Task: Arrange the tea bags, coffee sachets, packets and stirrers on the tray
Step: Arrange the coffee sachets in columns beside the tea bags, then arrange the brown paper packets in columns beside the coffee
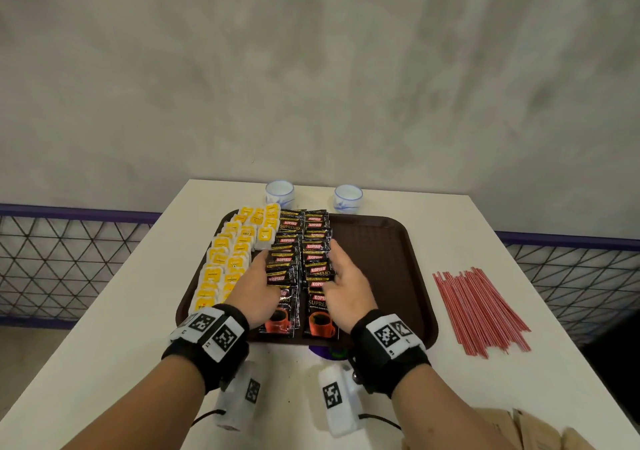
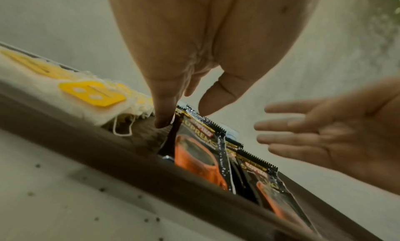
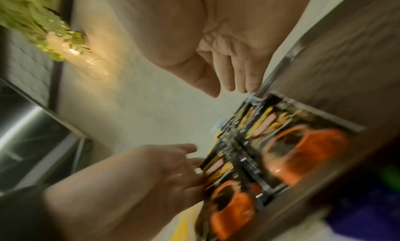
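1. A brown plastic tray (image 1: pixel 381 242) is seen on a white table (image 1: pixel 450 228), flanked on either side of two columns of overlapped black Kopiko Supremo coffee sachets (image 1: pixel 300 259) by a person's hands.
2. The left hand (image 1: pixel 256 285) is laid along the left edge of the left sachet column; in the left wrist view its fingers are extended downward, one fingertip touching the tray floor beside a sachet, nothing clasped.
3. The right hand (image 1: pixel 346 278) is placed against the right edge of the right column, fingers straight and slightly apart, palm turned inward.
4. Yellow-tagged tea bags (image 1: pixel 230 257) are ranked in rows on the left part of the tray, touching the sachets at the far end.
5. A loose bundle of red-and-white stirrers (image 1: pixel 479 309) is left on the table, right of the tray and apart from it.
6. Two small white cups (image 1: pixel 280 193) are stood just beyond the tray's far rim.
7. Brown paper packets (image 1: pixel 519 429) are partly shown at the table's near right corner.
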Demonstrator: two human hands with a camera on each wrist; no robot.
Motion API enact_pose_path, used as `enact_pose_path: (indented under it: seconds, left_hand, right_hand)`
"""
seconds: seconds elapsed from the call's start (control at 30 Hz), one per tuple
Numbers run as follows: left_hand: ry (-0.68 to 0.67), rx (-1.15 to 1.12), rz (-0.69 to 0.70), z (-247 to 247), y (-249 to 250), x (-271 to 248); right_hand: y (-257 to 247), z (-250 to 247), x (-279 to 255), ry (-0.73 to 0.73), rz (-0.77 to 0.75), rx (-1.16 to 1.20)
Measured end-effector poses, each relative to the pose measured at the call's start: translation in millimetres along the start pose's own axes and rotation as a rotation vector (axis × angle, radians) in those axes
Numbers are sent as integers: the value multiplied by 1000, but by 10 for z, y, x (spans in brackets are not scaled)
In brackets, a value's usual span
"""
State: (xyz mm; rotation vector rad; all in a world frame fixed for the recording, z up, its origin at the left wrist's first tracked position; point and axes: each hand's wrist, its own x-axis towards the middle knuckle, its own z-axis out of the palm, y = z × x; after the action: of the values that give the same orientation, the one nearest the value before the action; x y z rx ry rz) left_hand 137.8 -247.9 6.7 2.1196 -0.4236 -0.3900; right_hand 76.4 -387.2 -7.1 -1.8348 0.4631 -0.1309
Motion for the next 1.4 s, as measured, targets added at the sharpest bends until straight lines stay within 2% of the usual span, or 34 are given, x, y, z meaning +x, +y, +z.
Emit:
enact_pose_path:
  seconds: [0.07, 0.2, 0.3, 0.37, 0.53, 0.73, 0.83, 0.93, 1.07, 1.13, 1.2, 1.3, 1.4]
  left_hand:
    - [-8, -33, -6, 13, -13, 4]
    - [-17, -94, 3, 30, -29, 25]
    - [-25, -111, 21, 21, -46, 35]
    - [-30, -115, 33, 14, -65, 26]
    - [-30, -146, 10, 14, -72, -5]
    - [-4, -204, -4, -36, -15, -116]
    - [-1, -205, 9, -123, -18, -248]
    - [13, -174, 78, -214, 16, -458]
    - [57, -151, 129, -274, -9, -746]
    - [58, -128, 135, -224, -44, -897]
    - [-40, -72, 195, -55, -45, -1108]
    - [-292, 243, 294, 293, 57, -1457]
    - [-572, 453, 367, 682, 185, -1701]
  right_hand:
    - [-40, 155, -3, -61, -12, 4]
    - [-43, 395, 30, -171, 57, 38]
    - [244, 478, 199, -170, 33, 48]
    - [267, 456, 193, -161, -5, 50]
    - [-87, 226, -29, -104, -8, 82]
    - [-358, -355, -361, -8, -80, 101]
    - [-404, -798, -532, 114, -95, 70]
    - [-377, -1231, -708, 216, -74, 34]
    - [-278, -1651, -1004, 282, -32, -107]
    - [-179, -1789, -1135, 235, 0, -251]
    - [-110, -1881, -1333, 101, 41, -470]
    - [7, -1968, -1684, -85, 102, -813]
    - [278, -2072, -2136, -143, 163, -959]
